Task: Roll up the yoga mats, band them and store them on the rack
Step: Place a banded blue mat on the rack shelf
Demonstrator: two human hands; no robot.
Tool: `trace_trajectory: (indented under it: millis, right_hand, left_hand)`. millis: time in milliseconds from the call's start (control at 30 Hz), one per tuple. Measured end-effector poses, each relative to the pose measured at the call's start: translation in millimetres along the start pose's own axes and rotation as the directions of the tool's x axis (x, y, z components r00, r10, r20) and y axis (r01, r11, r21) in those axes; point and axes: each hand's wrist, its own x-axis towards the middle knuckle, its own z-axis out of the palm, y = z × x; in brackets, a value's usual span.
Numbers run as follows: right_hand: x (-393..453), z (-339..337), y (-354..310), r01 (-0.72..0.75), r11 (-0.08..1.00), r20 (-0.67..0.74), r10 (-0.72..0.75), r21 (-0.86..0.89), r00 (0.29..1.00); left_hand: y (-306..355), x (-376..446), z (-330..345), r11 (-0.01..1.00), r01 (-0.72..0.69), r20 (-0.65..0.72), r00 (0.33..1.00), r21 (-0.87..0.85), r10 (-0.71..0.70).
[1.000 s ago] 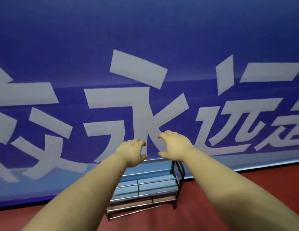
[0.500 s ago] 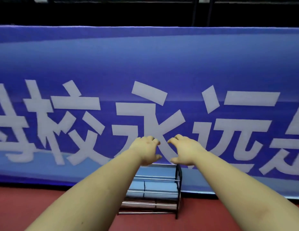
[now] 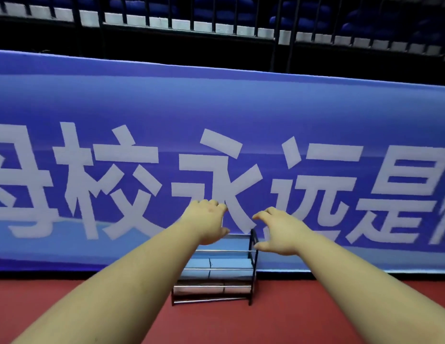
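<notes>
Both arms are reaching forward over a red floor [image 3: 67, 301] toward a small rack [image 3: 252, 266] standing against a blue banner [image 3: 216, 108]. The left hand [image 3: 206, 223] is hanging palm down, fingers loosely bent and gripping nothing. The right hand [image 3: 278, 230] is doing likewise, thumb apart from the fingers — also empty. The two hands are hovering near each other, not touching, in front of the rack's top rail. The rack is showing a black end frame and silver crossbars; blue mats [image 3: 216, 265] are lying on its upper tiers, and a paler item is sitting on the lowest tier — too blurred to identify. Above the banner, a dark railing [image 3: 216, 23] is running across the view.
</notes>
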Motion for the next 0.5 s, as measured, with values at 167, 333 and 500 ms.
trace_trajectory:
  millis: [167, 333, 500]
  right_hand:
    - [-66, 0, -32, -0.029, 0.988, -0.001, 0.030, 0.151, 1.000]
    - [-126, -10, -44, 0.013, 0.988, -0.112, 0.004, 0.153, 0.994]
    - [-191, -10, -51, 0.072, 0.988, -0.154, -0.050, 0.136, 0.987]
  left_hand:
    - [2, -64, 5, 1.000, -0.002, -0.009, 1.000, 0.015, 0.002]
    - [32, -130, -16, 0.991, 0.004, -0.059, 0.998, -0.134, -0.012]
    - [75, -199, -32, 0.972, 0.099, -0.070, 0.991, -0.215, -0.116]
